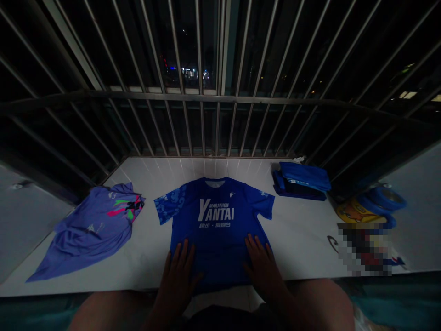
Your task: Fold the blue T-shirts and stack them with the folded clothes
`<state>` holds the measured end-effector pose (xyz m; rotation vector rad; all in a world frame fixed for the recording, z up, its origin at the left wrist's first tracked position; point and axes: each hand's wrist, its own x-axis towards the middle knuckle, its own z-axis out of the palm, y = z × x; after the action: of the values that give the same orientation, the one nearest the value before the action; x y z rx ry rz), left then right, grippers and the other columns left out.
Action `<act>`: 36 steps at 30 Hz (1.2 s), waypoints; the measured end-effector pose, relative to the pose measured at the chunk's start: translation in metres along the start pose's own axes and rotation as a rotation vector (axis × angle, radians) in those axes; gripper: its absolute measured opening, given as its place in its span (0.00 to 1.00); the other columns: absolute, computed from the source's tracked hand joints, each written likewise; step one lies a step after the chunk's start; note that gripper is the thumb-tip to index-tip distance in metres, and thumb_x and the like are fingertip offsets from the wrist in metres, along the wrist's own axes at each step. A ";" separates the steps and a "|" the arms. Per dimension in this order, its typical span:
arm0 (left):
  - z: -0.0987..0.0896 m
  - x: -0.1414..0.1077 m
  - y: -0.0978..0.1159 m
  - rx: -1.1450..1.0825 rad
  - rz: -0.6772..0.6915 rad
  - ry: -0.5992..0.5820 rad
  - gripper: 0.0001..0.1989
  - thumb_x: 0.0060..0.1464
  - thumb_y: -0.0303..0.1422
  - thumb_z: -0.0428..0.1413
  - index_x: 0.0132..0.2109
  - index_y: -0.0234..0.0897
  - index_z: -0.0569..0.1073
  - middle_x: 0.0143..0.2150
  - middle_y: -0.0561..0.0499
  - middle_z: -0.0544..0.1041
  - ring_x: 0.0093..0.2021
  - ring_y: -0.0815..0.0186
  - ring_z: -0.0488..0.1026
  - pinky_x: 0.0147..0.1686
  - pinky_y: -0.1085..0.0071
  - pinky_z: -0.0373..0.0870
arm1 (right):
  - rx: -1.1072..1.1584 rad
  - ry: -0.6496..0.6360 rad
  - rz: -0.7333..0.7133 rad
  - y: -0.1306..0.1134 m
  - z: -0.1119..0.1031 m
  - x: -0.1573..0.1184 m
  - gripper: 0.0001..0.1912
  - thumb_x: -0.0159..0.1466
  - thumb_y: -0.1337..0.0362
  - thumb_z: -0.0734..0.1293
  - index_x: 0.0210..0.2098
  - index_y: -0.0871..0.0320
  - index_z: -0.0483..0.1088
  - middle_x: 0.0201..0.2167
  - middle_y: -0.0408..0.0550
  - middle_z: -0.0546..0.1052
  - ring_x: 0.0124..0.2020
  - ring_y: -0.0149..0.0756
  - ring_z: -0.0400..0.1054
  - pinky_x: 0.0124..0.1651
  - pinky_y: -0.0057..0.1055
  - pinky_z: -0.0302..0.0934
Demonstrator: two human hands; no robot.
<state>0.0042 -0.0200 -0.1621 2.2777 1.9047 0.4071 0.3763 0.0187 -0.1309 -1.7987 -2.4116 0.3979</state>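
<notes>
A blue short-sleeved T-shirt [220, 234] with white "Marathon Yantai" lettering lies spread front side up, its collar away from me. My left hand [181, 266] rests flat on its lower left side, fingers apart. On the lower right side lies my right hand [260, 262], also flat with the fingers stretched out. The shirt's hem hangs at the near edge of the white ledge. A purple shirt [99, 225] with pink and green print lies loosely at the left. Folded blue clothing [301, 179] is stacked at the back right.
The white ledge [148, 257] runs along a barred window, with metal bars [201, 97] rising behind it. At the right stand a round blue item [387, 200] and a yellow item with a cartoon face [358, 211], beside a blurred-out patch. My knees are against the near edge.
</notes>
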 end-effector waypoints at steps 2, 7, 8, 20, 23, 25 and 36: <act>0.006 -0.019 -0.002 0.024 0.000 0.024 0.38 0.70 0.48 0.58 0.82 0.50 0.62 0.84 0.44 0.59 0.82 0.37 0.57 0.79 0.34 0.53 | -0.045 0.059 -0.020 0.004 0.017 -0.018 0.39 0.77 0.53 0.62 0.84 0.54 0.54 0.84 0.53 0.51 0.84 0.57 0.46 0.82 0.64 0.43; -0.016 0.005 -0.006 0.030 0.007 0.108 0.27 0.73 0.43 0.53 0.75 0.53 0.73 0.78 0.47 0.71 0.77 0.45 0.69 0.76 0.39 0.66 | -0.081 0.158 -0.054 0.013 0.008 -0.003 0.35 0.79 0.54 0.61 0.82 0.53 0.57 0.82 0.53 0.59 0.82 0.55 0.52 0.81 0.59 0.48; -0.026 0.023 -0.006 0.012 -0.004 0.126 0.25 0.75 0.41 0.51 0.74 0.50 0.74 0.77 0.45 0.72 0.76 0.46 0.70 0.76 0.39 0.65 | -0.074 0.168 -0.049 0.015 -0.002 0.012 0.34 0.80 0.53 0.59 0.82 0.54 0.58 0.81 0.54 0.60 0.82 0.54 0.53 0.82 0.58 0.48; -0.080 0.201 -0.138 0.079 -0.255 -0.024 0.31 0.77 0.43 0.44 0.79 0.39 0.65 0.83 0.39 0.59 0.83 0.47 0.57 0.79 0.33 0.50 | -0.159 0.005 0.345 0.099 -0.081 0.173 0.37 0.82 0.46 0.48 0.85 0.53 0.49 0.86 0.49 0.47 0.86 0.52 0.39 0.83 0.61 0.37; -0.069 0.195 -0.159 0.115 -0.231 -0.014 0.32 0.77 0.46 0.43 0.82 0.45 0.61 0.85 0.45 0.56 0.84 0.50 0.54 0.80 0.35 0.46 | -0.191 0.020 0.346 0.110 -0.074 0.173 0.39 0.81 0.43 0.47 0.85 0.51 0.48 0.86 0.47 0.45 0.86 0.50 0.37 0.83 0.63 0.35; -0.063 0.193 -0.163 0.125 -0.228 -0.002 0.33 0.77 0.47 0.42 0.82 0.47 0.59 0.85 0.46 0.56 0.84 0.50 0.53 0.80 0.36 0.46 | -0.200 0.031 0.347 0.111 -0.069 0.172 0.39 0.81 0.43 0.47 0.85 0.50 0.48 0.86 0.47 0.46 0.86 0.50 0.37 0.83 0.66 0.34; -0.064 0.194 -0.160 0.124 -0.238 -0.021 0.33 0.77 0.47 0.43 0.83 0.49 0.58 0.85 0.48 0.55 0.85 0.51 0.52 0.80 0.35 0.46 | -0.187 0.061 0.334 0.113 -0.067 0.172 0.38 0.81 0.43 0.47 0.84 0.50 0.50 0.85 0.47 0.48 0.86 0.50 0.39 0.82 0.66 0.37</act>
<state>-0.1349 0.1962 -0.1237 2.0805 2.2134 0.2396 0.4464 0.2226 -0.1093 -2.2664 -2.1716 0.1426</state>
